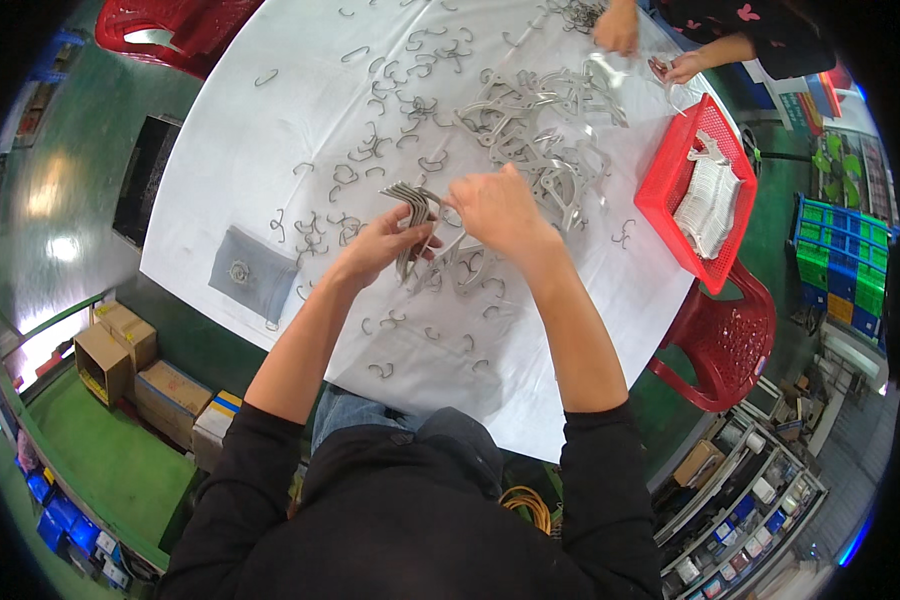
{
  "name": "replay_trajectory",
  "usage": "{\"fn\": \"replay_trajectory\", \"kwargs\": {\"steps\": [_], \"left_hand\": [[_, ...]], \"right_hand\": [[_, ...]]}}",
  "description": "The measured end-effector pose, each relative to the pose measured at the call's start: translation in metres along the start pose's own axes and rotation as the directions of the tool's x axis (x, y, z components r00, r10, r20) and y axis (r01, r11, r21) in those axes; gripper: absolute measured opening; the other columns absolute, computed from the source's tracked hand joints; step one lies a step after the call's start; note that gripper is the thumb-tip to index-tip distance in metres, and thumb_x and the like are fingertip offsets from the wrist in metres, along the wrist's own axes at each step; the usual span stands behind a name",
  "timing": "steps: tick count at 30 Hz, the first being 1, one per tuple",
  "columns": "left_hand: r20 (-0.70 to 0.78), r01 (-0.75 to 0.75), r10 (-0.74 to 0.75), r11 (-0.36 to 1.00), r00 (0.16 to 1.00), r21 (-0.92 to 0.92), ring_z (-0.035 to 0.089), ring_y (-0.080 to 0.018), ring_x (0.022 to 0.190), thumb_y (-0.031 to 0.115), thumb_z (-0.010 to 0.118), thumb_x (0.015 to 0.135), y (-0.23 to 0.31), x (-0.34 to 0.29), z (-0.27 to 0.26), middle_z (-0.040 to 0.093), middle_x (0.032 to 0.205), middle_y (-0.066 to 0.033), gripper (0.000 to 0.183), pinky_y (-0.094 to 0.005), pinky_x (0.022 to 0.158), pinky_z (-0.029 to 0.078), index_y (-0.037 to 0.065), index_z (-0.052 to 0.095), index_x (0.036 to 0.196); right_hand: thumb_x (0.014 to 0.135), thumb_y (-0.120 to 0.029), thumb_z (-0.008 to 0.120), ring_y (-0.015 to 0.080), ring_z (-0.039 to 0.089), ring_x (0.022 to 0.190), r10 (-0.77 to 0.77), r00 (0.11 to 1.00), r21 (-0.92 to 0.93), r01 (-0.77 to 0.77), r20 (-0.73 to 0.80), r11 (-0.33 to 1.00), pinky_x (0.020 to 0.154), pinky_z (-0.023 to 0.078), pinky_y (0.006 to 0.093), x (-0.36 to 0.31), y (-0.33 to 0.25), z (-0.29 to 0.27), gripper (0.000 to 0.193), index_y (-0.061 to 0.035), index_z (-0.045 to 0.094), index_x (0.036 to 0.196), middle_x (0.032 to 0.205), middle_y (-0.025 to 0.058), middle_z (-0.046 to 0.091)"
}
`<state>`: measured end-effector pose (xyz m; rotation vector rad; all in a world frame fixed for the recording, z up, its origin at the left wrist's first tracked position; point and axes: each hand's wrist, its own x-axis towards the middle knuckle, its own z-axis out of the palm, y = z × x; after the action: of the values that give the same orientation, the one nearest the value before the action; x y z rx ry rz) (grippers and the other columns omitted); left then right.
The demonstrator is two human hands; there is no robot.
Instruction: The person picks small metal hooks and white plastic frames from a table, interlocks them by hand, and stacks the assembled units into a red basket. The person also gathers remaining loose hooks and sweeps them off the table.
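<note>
My left hand (375,248) is closed round a stack of curved grey pieces (408,196), which look like small hangers laid together. Just to its right, my right hand (502,208) has its fingers pinched at the stack's edge; what they hold is too small to make out. Beyond my right hand lies a loose pile of similar pale curved pieces (560,150) on the white-covered table (230,160). Bent metal hooks (373,145) are strewn over the cloth, mostly left of the pile and also nearer me.
A red plastic basket (652,190) with stacked white pieces (712,195) stands at the table's right edge. A clear bag (252,275) lies at the left. Across the table, another person's hands (682,68) handle pieces. Red chairs (720,335) stand beside the table.
</note>
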<state>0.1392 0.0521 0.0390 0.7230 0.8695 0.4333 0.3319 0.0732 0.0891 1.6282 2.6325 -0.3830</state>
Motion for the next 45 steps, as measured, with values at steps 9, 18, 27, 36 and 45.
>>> {"fn": "replay_trajectory", "kwargs": {"steps": [9,18,27,36,45], "left_hand": [[0.007,0.100,-0.100,0.994,0.995,-0.033,0.063,-0.0159,0.081,0.022,0.067,0.085,-0.011,-0.002,0.012,0.064,0.088,-0.0088,0.034,-0.0290,0.078,0.049,-0.001,0.052,0.105],[-0.021,0.129,-0.137,0.967,0.990,-0.219,0.060,-0.0132,0.080,0.013,0.065,0.084,-0.019,-0.006,-0.011,0.063,0.089,-0.0065,0.038,-0.0271,0.077,0.048,0.003,0.053,0.119],[-0.167,0.065,-0.057,0.997,0.984,0.039,0.058,-0.0125,0.078,0.022,0.070,0.080,-0.022,0.000,-0.008,0.062,0.089,-0.0059,0.045,-0.0277,0.077,0.045,0.002,0.054,0.117],[-0.005,0.069,-0.073,0.920,0.997,0.387,0.054,-0.0142,0.096,0.020,0.077,0.074,-0.033,0.030,0.039,0.059,0.105,-0.0057,0.054,-0.0286,0.087,0.042,0.001,0.052,0.117],[0.038,0.252,-0.260,0.957,0.965,0.147,0.056,-0.0099,0.075,0.015,0.071,0.079,-0.031,0.051,0.039,0.061,0.086,-0.0014,0.042,-0.0257,0.073,0.045,0.003,0.054,0.116]], "right_hand": [[0.087,-0.031,0.055,0.0285,0.061,0.075,0.184,0.973,0.343,-0.221,0.137,0.913,0.068,0.044,0.0410,0.016,0.010,0.022,0.025,-0.0084,0.062,0.082,0.075,0.0077,0.063],[0.075,-0.006,0.065,0.0253,0.061,0.077,0.598,0.791,0.364,-0.600,0.134,0.712,0.071,0.048,0.0373,-0.084,0.085,0.102,0.035,-0.0124,0.060,0.110,0.099,0.0058,0.062],[0.081,-0.019,0.061,0.0242,0.060,0.068,0.493,0.869,0.676,-0.391,0.047,0.625,0.065,0.046,0.0368,-0.083,0.051,0.088,0.018,-0.0092,0.062,0.097,0.076,0.0074,0.063],[0.083,-0.019,0.055,0.0351,0.061,0.071,0.459,0.888,0.327,-0.440,0.021,0.836,0.063,0.047,0.0459,-0.045,0.010,0.041,0.015,-0.0046,0.057,0.082,0.073,0.0160,0.062],[0.081,-0.025,0.063,0.0296,0.062,0.075,0.637,0.769,0.707,-0.481,0.057,0.518,0.068,0.047,0.0417,-0.048,0.064,0.069,0.024,-0.0065,0.062,0.097,0.078,0.0105,0.064]]}}
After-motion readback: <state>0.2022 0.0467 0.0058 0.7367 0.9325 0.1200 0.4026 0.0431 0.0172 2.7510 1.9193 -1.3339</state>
